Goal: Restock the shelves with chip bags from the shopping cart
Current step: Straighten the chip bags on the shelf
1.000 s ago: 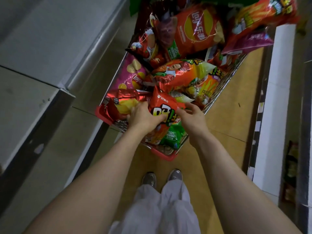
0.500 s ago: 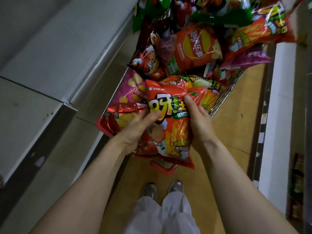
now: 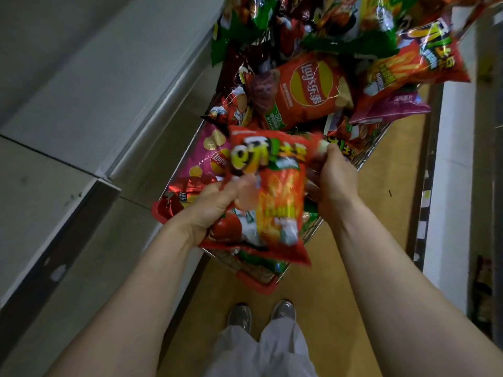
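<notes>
I hold a red-orange chip bag [image 3: 275, 191] upright over the near end of the shopping cart [image 3: 255, 285], a wire cart with a red rim. My left hand [image 3: 215, 208] grips the bag's lower left side, thumb across its front. My right hand [image 3: 333, 180] holds the bag's right edge near the top corner. The bag is blurred by motion. Several other chip bags fill the cart, among them a red Lay's bag [image 3: 307, 88] and a pink Lay's bag [image 3: 209, 156].
Bare grey shelves [image 3: 81, 91] run along the left, close to the cart's side. A white shelf unit [image 3: 446, 186] stands on the right across a strip of tan floor [image 3: 381, 213]. My shoes [image 3: 261, 314] are just behind the cart.
Both hands have lifted the red-orange bag out of the cart's pile and raised it upright. It now shifts slightly left, and the view has moved closer to the cart.
</notes>
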A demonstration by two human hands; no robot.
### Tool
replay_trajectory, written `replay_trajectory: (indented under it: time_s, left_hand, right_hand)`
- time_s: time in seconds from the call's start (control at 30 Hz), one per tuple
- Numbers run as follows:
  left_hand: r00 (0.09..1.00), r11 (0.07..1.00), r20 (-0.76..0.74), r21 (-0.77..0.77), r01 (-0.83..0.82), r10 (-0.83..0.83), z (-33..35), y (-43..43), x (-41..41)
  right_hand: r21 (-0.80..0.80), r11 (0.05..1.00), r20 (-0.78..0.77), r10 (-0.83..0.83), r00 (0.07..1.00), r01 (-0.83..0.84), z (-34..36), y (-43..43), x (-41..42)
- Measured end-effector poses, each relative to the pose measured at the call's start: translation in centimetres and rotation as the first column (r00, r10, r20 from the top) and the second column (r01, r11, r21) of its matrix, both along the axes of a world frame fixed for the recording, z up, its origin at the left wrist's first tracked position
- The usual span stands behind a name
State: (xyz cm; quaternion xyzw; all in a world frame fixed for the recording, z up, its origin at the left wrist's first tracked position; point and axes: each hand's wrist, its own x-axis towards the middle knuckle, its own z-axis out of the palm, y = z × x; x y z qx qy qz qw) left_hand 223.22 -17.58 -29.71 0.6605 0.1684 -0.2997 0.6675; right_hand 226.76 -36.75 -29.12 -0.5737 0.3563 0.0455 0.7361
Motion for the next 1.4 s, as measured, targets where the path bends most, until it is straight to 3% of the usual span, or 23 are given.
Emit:
replay_trajectory:
  time_s: [0.07, 0.13, 0.2, 0.33, 0.6, 0.73, 0.83, 1.0, 1.13, 1.23, 1.4]
  left_hand:
    - [0.988, 0.988, -0.001, -0.019, -0.153, 0.153, -0.3, 0.9, 0.7]
    - [0.965, 0.965, -0.013, -0.025, -0.262, 0.262, -0.5, 1.9, 1.4]
    - [0.941, 0.939, -0.02, -0.056, -0.339, 0.339, -0.7, 2.8, 2.1]
    - [0.949, 0.934, -0.036, -0.164, -0.316, 0.314, -0.9, 3.9, 2.3]
    - [0.958, 0.895, -0.09, -0.343, -0.286, 0.271, -1.5, 5.4, 1.6]
    - [0.964, 0.871, -0.127, -0.414, -0.264, 0.232, -0.9, 5.1, 2.1]
    - [0.965, 0.872, -0.151, -0.416, -0.259, 0.215, -1.1, 3.4, 2.7]
    - [0.957, 0.919, -0.157, -0.278, -0.281, 0.245, -2.0, 1.1, 3.7]
    - [0.975, 0.966, -0.149, -0.176, -0.189, 0.164, -2.1, 0.4, 4.2]
    - [0.984, 0.98, -0.152, -0.164, -0.116, 0.091, -2.1, 0.3, 4.1]
    - [0.986, 0.974, -0.164, -0.224, -0.02, -0.017, -2.3, 0.6, 3.3]
  right_hand:
    - [0.008, 0.999, -0.03, 0.044, 0.999, -0.044, -0.4, -0.1, 0.7]
    - [-0.035, 0.978, -0.145, 0.196, 0.97, -0.203, -1.4, 0.1, 0.7]
    - [-0.034, 0.918, -0.284, 0.371, 0.884, -0.396, -2.3, 1.0, 0.3]
    - [0.176, 0.8, -0.316, 0.598, 0.737, -0.573, -4.1, 4.3, 0.5]
    - [0.208, 0.945, -0.315, 0.31, 0.897, -0.253, -4.8, 5.6, 1.0]
    - [0.335, 0.887, -0.266, 0.412, 0.872, -0.317, -4.8, 1.6, -2.9]
    - [0.323, 0.847, -0.292, 0.514, 0.806, -0.423, -5.0, -0.6, -5.8]
    - [0.16, 0.947, -0.181, 0.305, 0.935, -0.278, -5.9, -1.3, -4.2]
    - [0.179, 0.973, -0.19, 0.176, 0.966, -0.142, -7.5, -1.7, -2.0]
    - [0.221, 0.964, -0.11, 0.178, 0.978, -0.151, -7.5, -2.2, -1.6]
    - [0.192, 0.931, -0.026, 0.321, 0.947, -0.311, -7.4, -2.3, -1.7]
